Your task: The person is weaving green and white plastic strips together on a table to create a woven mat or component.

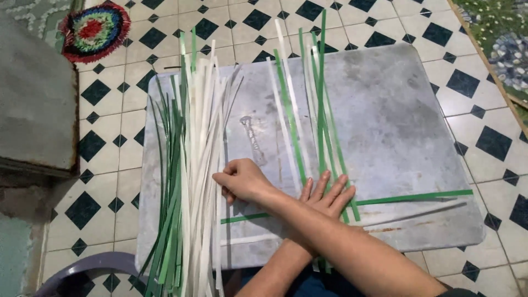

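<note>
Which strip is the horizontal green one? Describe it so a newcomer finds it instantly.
Start at the grey board lying on the checkered tile floor. Near its front edge, the green strip runs sideways from the flat left hand toward the board's right edge. It is the only green strip lying crosswise; the other green ones run lengthwise, away from the person.

The desk [418,110] lies bare along its right edge and far right corner, open to a hand. A thick bundle of strips [190,165] blocks the left edge; upright strips [313,110] and two crosswise strips [418,197] bar the middle and near edge.
</note>
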